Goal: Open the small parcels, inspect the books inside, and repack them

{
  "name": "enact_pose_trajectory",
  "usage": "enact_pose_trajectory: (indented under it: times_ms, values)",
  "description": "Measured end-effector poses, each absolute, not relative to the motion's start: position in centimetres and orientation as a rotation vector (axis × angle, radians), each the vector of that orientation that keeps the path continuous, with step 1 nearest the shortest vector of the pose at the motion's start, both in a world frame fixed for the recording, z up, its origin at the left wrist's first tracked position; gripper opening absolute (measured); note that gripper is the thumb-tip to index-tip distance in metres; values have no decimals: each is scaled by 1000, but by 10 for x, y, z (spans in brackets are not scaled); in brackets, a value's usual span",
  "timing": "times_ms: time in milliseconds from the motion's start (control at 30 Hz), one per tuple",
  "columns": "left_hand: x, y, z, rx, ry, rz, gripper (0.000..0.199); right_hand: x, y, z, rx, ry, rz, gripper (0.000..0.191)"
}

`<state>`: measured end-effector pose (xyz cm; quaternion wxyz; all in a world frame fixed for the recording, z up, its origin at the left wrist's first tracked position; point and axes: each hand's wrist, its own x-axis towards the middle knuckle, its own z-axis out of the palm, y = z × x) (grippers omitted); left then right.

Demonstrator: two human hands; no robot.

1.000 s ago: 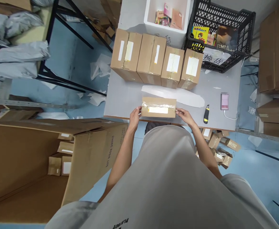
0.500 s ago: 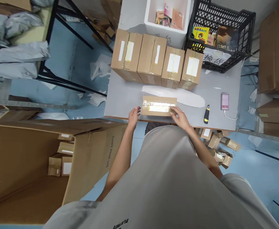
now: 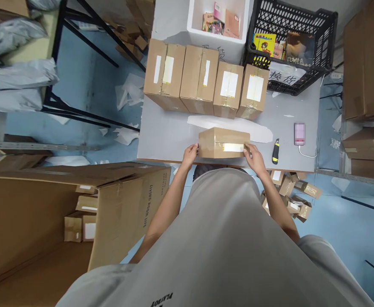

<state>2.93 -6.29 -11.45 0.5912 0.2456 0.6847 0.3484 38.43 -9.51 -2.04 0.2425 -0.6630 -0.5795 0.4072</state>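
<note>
At the near edge of the table lies a taped cardboard box with a white label strip on the lower right of its visible faces. My left hand grips its left end with fingers pressed together. At the opposite end my right hand holds the right corner beside the label. Just behind the box lies a long white paper strip. A black and yellow utility knife rests to the right of my right hand.
Several labelled cartons stand in a row behind, before a white foam bin and a black crate of books. A phone on a cable lies at right. A large open carton stands at left; small boxes lie below the table.
The box has shifted right and turned, showing a plain side and with the label lower. My left hand has closed onto its left end; my right hand moved right with it.
</note>
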Motion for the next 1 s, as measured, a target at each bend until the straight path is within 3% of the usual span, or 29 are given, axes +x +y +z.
enact_pose_trajectory:
  times_ms: [133, 233, 467, 667, 833, 1000]
  values:
    - [56, -65, -96, 606, 1463, 827, 71, 400, -93, -16, -1891, -1389, 998, 89]
    - [72, -70, -77, 619, 1382, 843, 76, 395, -92, 0, -1863, -1318, 916, 85]
    - [96, -72, -33, 651, 1403, 913, 66, 362, -82, 40, -1862, -1417, 931, 78]
    - [88, -64, 8, 810, 1521, 1106, 56, 358, -67, 36, -1797, -1324, 1108, 82]
    - [61, -66, 2, 929, 1667, 1071, 47, 336, -65, 13, -1690, -1261, 1292, 82]
    - [51, -72, -23, 893, 1675, 985, 53, 323, -60, -9, -1760, -1299, 1271, 77]
